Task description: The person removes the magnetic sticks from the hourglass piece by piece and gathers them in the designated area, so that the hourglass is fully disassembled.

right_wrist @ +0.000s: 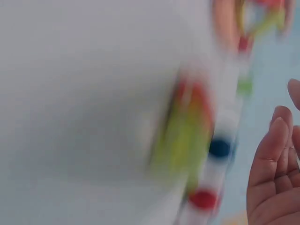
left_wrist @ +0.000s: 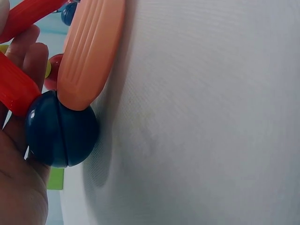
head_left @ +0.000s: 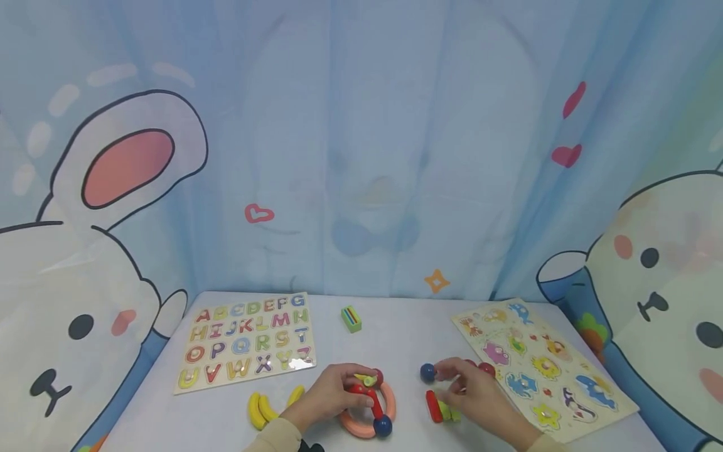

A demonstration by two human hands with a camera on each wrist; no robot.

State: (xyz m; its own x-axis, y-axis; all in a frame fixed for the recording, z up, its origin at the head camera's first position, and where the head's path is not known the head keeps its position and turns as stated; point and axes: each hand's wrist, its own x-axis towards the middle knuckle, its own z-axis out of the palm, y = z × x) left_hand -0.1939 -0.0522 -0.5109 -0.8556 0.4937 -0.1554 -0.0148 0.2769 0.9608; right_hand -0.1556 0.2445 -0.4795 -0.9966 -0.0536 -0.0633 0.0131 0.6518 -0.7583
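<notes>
My left hand (head_left: pixel 327 394) grips a ball-and-rod building toy just above the white table. Its orange curved rods (head_left: pixel 356 430) form a ring, joined by a blue ball (left_wrist: pixel 61 131) and a red ball (head_left: pixel 378 376). Red rods (left_wrist: pixel 16 89) and a yellow-green rod (head_left: pixel 368 380) rise from it between the fingers. My right hand (head_left: pixel 477 395) hovers with relaxed fingers and nothing visible in its grasp. Around it lie a loose blue ball (head_left: pixel 427 373), a red rod (head_left: pixel 434 407), yellow-green rods (head_left: pixel 445 411) and red balls (head_left: pixel 487 369), partly hidden.
Yellow curved rods (head_left: pixel 257 411) lie left of the left hand, near a dark object (head_left: pixel 309 447) cut off below. An alphabet puzzle board (head_left: pixel 226 345) lies at left, an animal puzzle board (head_left: pixel 542 370) at right. A small green box (head_left: pixel 351 319) stands behind, before a blue curtain (head_left: pixel 373 157).
</notes>
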